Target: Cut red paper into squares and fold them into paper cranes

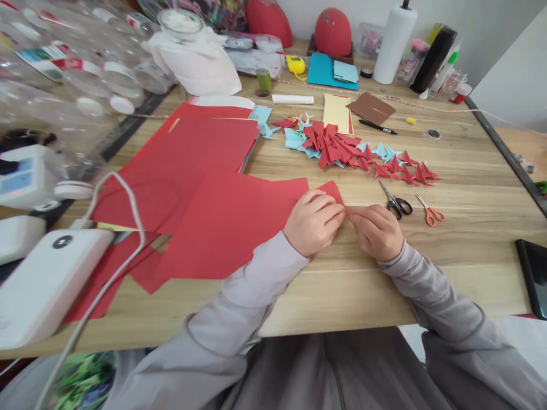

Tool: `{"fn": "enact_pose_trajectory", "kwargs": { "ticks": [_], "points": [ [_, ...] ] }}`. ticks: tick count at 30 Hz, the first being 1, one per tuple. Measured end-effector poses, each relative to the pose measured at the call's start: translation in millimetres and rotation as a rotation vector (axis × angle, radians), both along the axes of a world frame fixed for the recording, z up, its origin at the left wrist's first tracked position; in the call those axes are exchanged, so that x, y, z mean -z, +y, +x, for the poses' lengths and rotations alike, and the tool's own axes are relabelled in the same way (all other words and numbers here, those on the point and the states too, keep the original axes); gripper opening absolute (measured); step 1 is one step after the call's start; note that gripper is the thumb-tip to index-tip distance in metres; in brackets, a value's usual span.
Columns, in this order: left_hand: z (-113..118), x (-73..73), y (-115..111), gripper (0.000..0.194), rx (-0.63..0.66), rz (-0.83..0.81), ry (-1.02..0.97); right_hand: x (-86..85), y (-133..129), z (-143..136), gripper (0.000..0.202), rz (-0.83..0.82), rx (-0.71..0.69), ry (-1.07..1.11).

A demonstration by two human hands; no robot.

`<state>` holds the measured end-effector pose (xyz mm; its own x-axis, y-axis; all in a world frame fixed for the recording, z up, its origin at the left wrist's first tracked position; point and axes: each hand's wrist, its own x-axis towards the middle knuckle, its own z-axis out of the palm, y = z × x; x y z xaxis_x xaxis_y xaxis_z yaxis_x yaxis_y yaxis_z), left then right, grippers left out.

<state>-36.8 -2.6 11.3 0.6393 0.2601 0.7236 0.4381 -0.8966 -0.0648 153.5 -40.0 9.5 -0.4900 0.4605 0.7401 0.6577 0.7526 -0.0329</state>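
Note:
A small piece of red paper (334, 189) is between my two hands, over the wooden table. My left hand (315, 222) lies over it with the fingers curled, hiding most of the piece. At the paper's right tip, my right hand (378, 230) is closed in a pinch, its fingertips close to those of the left. Beside my left hand spreads a large red sheet (226, 228). Black-handled scissors (395, 204) and small orange-handled scissors (429, 212) rest beyond my right hand. Behind them lies a pile of folded red and light blue paper cranes (337, 145).
A stack of red sheets (192, 142), a white power bank (55, 285) and its cable (132, 205) occupy the left. Plastic bottles (85, 74) crowd the far left. A black pen (378, 126) and brown paper (371, 107) lie farther back. A phone (534, 273) sits at the right edge.

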Motion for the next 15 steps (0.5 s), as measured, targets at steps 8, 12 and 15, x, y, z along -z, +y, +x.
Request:
{"fn": "enact_pose_trajectory", "kwargs": {
  "ticks": [8,12,15],
  "points": [
    [-19.3,6.1,20.8,0.02,-0.128,-0.105,-0.002,-5.0,-1.3,8.3,0.021,0.028,0.063,0.058],
    [-33.6,16.6,37.9,0.02,-0.246,-0.074,-0.018,-10.4,-1.3,11.6,0.019,0.041,0.11,0.103],
    [-43.8,25.5,49.2,0.021,-0.348,-0.073,-0.037,-12.7,-0.5,14.1,0.018,0.075,0.139,0.127]
  ]
}}
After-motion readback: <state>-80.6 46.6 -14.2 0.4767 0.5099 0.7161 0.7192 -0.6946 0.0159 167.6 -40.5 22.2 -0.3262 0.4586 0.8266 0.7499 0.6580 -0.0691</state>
